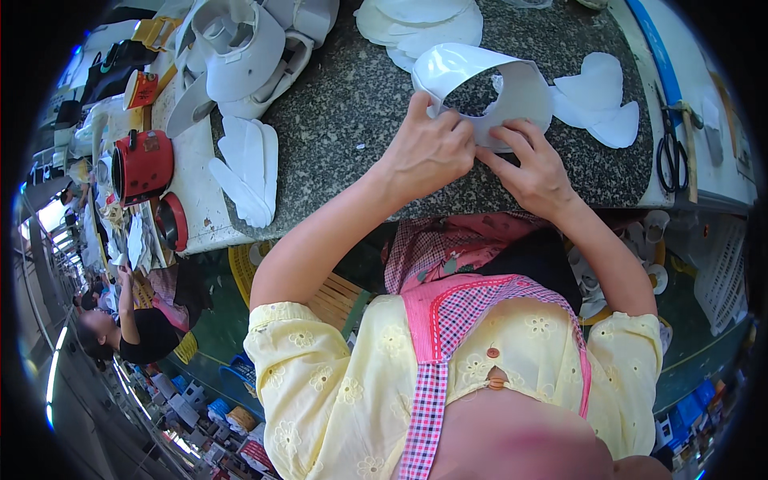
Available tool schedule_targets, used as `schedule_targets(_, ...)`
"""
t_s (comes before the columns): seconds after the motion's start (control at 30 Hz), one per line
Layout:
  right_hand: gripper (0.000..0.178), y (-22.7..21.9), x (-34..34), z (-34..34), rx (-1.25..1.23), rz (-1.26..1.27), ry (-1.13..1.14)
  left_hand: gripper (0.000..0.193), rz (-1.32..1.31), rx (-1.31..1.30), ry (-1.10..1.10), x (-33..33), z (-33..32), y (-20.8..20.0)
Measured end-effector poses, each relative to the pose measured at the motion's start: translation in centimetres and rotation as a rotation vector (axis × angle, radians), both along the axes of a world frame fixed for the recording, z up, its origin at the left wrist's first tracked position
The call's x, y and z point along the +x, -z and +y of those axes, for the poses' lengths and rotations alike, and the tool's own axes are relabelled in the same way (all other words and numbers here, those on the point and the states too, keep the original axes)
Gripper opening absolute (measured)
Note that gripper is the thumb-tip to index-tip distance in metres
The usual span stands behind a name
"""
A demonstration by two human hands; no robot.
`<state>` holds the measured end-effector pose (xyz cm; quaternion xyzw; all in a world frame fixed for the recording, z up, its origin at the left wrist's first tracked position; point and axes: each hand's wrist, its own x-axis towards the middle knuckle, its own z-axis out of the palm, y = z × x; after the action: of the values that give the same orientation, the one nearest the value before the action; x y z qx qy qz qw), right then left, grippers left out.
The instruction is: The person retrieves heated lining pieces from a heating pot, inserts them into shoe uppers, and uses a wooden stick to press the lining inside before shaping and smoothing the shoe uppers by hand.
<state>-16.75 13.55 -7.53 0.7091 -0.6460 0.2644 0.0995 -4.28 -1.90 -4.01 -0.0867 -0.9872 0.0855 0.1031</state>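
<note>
A glossy white sheet-like piece (524, 90), bent round into a wide loop, stands at the near part of the speckled dark stone tabletop (336, 120). My left hand (432, 148) is closed on its lower left edge, the fingers curled and the thumb side pressed in. From the right, my right hand (530, 166) pinches the near edge, its thumb close to the left hand's fingers. Through the loop the stone shows, with a small whitish bit inside. Just beyond lie stacked flat white rounded pieces (420, 24); more white pieces (600, 100) lie to the right.
Hollow white moulded parts (248, 60) are heaped at the far left, above slim white pieces (246, 172). A red container (144, 166) stands on the left bench. Black scissors (670, 156) lie at the right edge. Another person (132, 328) works at the left.
</note>
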Motion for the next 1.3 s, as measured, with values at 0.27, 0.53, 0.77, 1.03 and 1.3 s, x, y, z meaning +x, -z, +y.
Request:
schedule_targets(0.27,0.029,0.2,-0.1,0.0,0.021,-0.065,0.042,0.008,0.05,-0.209,0.068,-0.5,2.6,0.4)
schedule_targets(0.53,0.027,0.5,0.2,-0.1,-0.035,-0.069,0.056,0.008,0.1,0.258,-0.029,-1.1,0.5,1.2)
schedule_targets(0.77,0.027,0.6,-0.2,0.2,-0.01,-0.208,0.051,0.012,0.007,0.465,-0.171,-0.8,0.3,0.8)
schedule_targets(1.03,0.028,0.3,0.1,0.1,0.01,-0.162,0.045,0.007,0.211,0.469,-0.235,-1.0,1.1,2.5)
schedule_targets(1.3,0.026,0.0,-0.1,-0.1,0.011,-0.193,0.064,0.005,0.266,0.428,-0.502,-2.2,1.2,2.2)
